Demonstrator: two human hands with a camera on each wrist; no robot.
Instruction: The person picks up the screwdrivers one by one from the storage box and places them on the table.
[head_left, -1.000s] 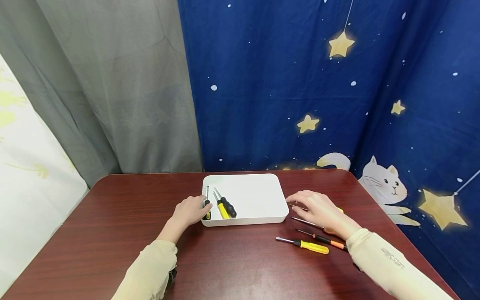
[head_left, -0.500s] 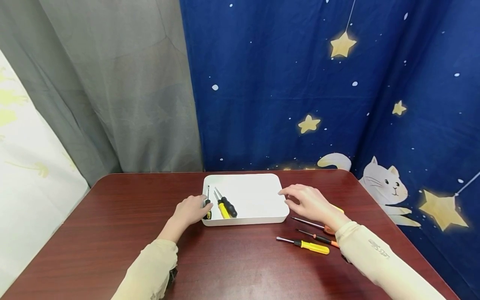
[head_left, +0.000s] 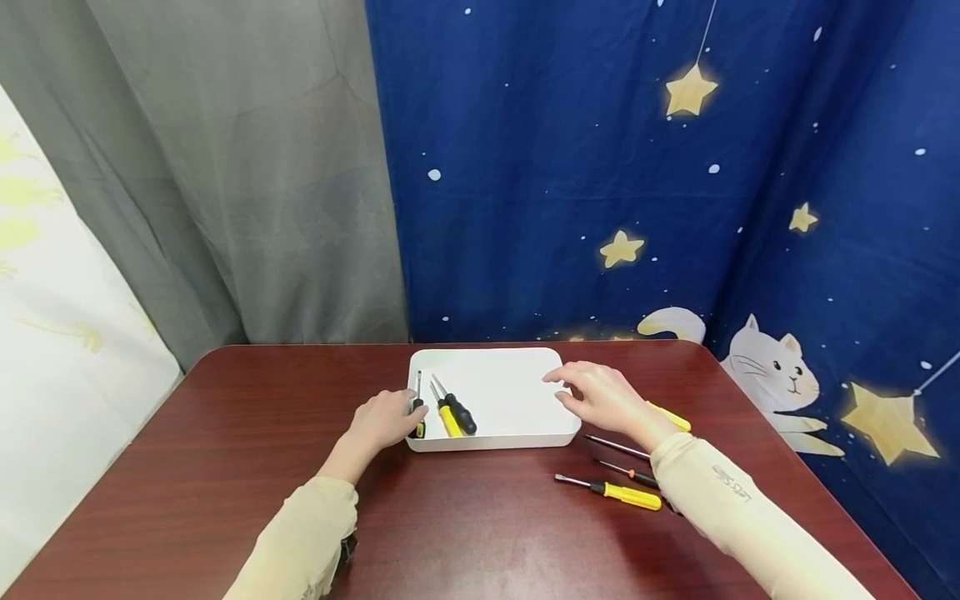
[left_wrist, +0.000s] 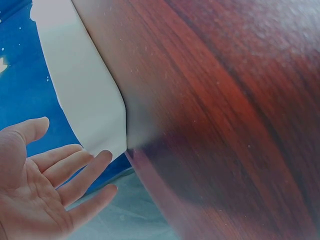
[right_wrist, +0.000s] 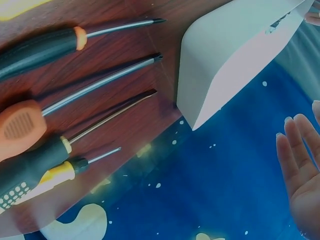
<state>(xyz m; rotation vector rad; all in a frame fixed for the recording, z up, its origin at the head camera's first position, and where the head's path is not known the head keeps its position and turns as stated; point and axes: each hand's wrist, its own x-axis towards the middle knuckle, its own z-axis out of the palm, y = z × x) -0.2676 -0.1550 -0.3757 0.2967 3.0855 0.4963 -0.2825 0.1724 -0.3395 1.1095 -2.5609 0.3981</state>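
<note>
A shallow white tray (head_left: 510, 408) stands near the table's far edge. Along its left side lie three screwdrivers: a black-and-yellow one (head_left: 419, 427), partly hidden by fingers, a yellow-handled one (head_left: 450, 418) and a black-handled one (head_left: 461, 415). My left hand (head_left: 384, 418) is at the tray's left rim, fingers extended and holding nothing; in the left wrist view its fingertips (left_wrist: 105, 156) overlap the tray's end wall, and whether they touch is unclear. My right hand (head_left: 600, 395) hovers over the tray's right rim, fingers loosely bent, with nothing in it.
Right of the tray, several screwdrivers lie on the table: a yellow-handled one (head_left: 632, 497) in front, one with an orange handle (right_wrist: 20, 131), one with a dotted dark handle (right_wrist: 25, 175) and a black one with an orange collar (right_wrist: 45, 50). Curtains hang behind the table.
My right hand has moved left and slightly up, from beside the tray to over its right rim. The left hand stays at the left rim; the view has shifted slightly.
</note>
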